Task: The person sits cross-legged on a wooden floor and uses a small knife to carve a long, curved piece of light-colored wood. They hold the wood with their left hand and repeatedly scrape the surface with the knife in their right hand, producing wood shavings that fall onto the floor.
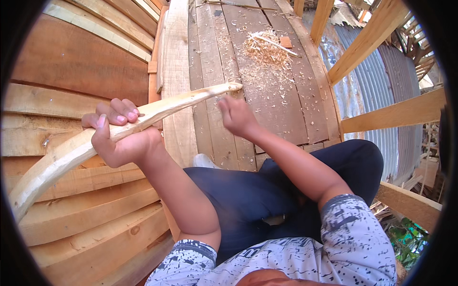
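A long, curved, peeled wooden pole [179, 101] slants from the lower left up to the middle, its narrow end pointing right. My left hand [119, 133] grips it from below, palm up, with the fingertips curled over its far side. Just below and right of the narrow end, my right hand [237, 115] is closed in a fist. Its inner side faces away, so whatever it may hold is hidden. Whether the fist touches the pole I cannot tell.
Wood shavings [268, 49] are heaped on the plank floor [272, 102], with a thin stick [274, 44] and a small reddish block [285, 42] in them. A board wall [81, 66] stands close on the left. Timber rails [396, 112] and corrugated metal sheets [377, 76] line the right.
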The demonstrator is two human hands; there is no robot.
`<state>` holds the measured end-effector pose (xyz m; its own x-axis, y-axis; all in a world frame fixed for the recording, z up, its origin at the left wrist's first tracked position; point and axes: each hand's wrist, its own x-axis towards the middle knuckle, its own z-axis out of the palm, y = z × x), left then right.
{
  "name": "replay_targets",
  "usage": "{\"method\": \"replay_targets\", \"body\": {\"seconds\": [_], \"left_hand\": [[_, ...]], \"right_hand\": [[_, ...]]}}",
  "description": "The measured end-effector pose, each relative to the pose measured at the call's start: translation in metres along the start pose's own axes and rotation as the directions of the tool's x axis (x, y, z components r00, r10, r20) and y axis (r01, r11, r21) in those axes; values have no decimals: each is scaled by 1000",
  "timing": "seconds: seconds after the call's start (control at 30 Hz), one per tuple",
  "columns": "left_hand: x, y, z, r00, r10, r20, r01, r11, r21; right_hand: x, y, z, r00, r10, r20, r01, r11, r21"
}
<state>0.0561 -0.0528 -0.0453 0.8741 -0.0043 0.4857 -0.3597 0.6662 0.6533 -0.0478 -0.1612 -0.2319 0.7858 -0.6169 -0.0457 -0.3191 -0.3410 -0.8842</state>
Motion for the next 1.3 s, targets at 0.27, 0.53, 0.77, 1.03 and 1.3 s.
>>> {"method": "replay_targets", "body": {"seconds": [0.27, 0.53, 0.77, 1.03, 1.3], "left_hand": [[-5, 1, 7, 998, -42, 52, 42, 999, -10], [-3, 2, 3, 998, 9, 63, -8, 1000, -17], [-4, 5, 5, 1000, 7, -18, -5, 995, 96], [-3, 1, 8, 1000, -11, 8, 10, 997, 75], [-4, 2, 6, 1000, 19, -1, -19, 996, 83]], "right_hand": [[25, 57, 25, 960, 256, -110, -224, 945, 240], [15, 38, 34, 981, 29, -193, -2, 990, 140], [3, 40, 51, 968, 124, -218, -64, 962, 264], [20, 45, 39, 948, 245, -201, -200, 955, 220], [16, 21, 13, 993, -37, -108, 52, 989, 138]]}}
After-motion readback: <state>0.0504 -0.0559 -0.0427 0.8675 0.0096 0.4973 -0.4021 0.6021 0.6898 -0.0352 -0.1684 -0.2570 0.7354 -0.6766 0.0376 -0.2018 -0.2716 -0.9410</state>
